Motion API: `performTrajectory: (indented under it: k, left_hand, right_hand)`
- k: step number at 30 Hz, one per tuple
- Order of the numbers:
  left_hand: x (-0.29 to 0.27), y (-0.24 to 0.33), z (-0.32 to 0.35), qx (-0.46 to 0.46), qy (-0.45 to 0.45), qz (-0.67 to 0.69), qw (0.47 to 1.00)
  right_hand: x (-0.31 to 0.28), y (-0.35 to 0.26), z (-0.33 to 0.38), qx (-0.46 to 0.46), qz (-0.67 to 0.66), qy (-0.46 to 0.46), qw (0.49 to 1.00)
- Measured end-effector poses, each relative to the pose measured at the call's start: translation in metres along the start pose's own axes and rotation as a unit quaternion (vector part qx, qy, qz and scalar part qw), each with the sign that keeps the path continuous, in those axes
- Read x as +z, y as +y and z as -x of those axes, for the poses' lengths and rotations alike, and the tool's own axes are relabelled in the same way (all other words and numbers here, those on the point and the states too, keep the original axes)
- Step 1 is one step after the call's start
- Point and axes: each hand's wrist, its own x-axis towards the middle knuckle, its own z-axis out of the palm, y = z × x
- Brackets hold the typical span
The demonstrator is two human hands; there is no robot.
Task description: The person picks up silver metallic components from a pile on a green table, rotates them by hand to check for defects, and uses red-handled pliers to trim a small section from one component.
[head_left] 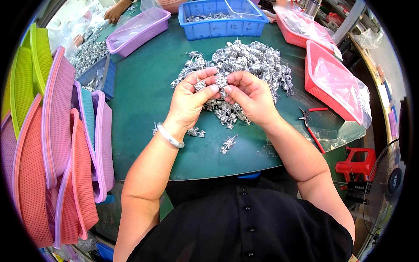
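Note:
My left hand (pixel 190 99) and my right hand (pixel 250 95) meet over the green table (pixel 144 96), and together they pinch one small silver wire spring piece (pixel 221 81) between thumbs and fingertips. My left hand also holds a second silver piece (pixel 199 84) under its fingers. Just beyond the hands lies a big heap of the same silver spring pieces (pixel 253 59). A few loose ones rest nearer me, one single piece (pixel 228 144) by the table's front edge. A pale bangle (pixel 169 136) circles my left wrist.
Stacked plastic baskets (pixel 52 144) in pink, purple and green stand on edge at the left. A purple tray (pixel 139 29) and a blue crate (pixel 222 19) sit at the back, red trays with clear bags (pixel 334 81) at the right. Red-handled pliers (pixel 310 124) lie right of my forearm. Another person's hand (pixel 114 12) works far back.

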Motion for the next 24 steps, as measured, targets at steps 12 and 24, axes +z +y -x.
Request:
performTrajectory:
  k: [12,24]
  left_hand:
    - [0.0067,0.0035,0.0019,0.037,0.016,-0.043,0.998]
    - [0.0052,0.0032,0.0012,0.038,0.023,-0.059,0.997]
  right_hand:
    - [-0.0011,0.0028,-0.0006,-0.007,0.002,-0.009,1.0]
    - [-0.0011,0.0024,-0.0002,-0.004,0.023,-0.006,1.0]
